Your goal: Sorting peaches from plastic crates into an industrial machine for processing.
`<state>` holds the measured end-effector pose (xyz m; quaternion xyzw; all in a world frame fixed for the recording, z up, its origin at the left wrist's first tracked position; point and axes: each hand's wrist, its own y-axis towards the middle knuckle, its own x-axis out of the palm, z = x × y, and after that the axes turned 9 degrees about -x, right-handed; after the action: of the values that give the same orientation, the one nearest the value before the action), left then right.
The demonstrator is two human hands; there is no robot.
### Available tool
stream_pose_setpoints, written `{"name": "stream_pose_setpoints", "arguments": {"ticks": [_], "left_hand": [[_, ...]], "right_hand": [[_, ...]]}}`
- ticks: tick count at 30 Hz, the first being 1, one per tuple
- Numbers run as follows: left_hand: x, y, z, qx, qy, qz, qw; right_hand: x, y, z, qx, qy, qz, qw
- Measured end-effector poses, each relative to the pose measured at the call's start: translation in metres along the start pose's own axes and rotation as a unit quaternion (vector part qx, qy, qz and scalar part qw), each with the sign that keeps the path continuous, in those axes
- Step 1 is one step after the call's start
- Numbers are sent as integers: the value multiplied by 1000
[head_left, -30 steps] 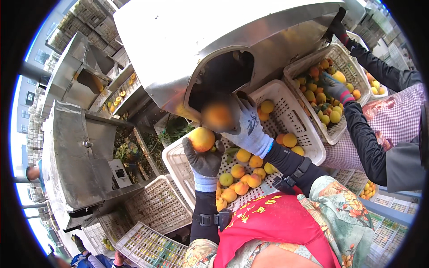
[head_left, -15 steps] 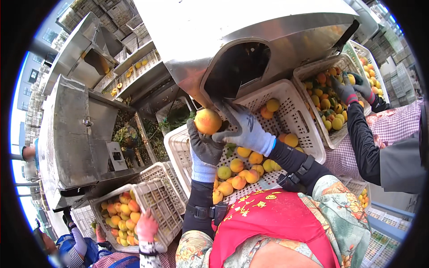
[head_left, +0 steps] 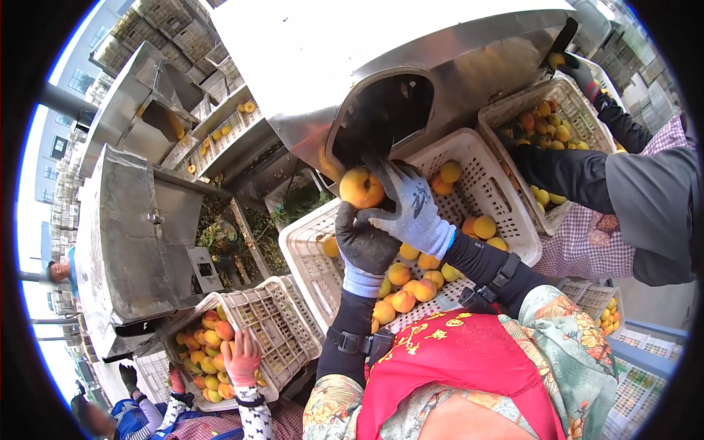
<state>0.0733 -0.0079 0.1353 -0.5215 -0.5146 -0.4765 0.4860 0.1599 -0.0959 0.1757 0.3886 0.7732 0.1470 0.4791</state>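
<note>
In the head view, the left hand's grip curls closed around 1 peach from below; the right hand touches its right side, its closure unclear. The nearly round peach, its pointing and long axis indistinguishable, is near the metal machine's dark opening, by the white crate's far-left edge.

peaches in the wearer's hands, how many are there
1: the peach held at the fingertips of the left hand, with the right hand close beside it. Any behind them would be hidden.
</note>
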Motion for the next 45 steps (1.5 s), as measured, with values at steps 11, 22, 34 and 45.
{"name": "stream_pose_setpoints", "arguments": {"ticks": [11,22,34,45], "left_hand": [[11,17,3,35,107,35,993],[-200,4,-19,-200,876,267,349],[-251,-5,6,-201,304,436,823],[-69,-22,14,37,108,104,988]], "right_hand": [[9,6,27,11,-29,7,1000],[2,47,72,-85,-103,70,989],[78,-214,195,373,111,-422,819],[-1,-63,45,211,309,-135,917]]}}
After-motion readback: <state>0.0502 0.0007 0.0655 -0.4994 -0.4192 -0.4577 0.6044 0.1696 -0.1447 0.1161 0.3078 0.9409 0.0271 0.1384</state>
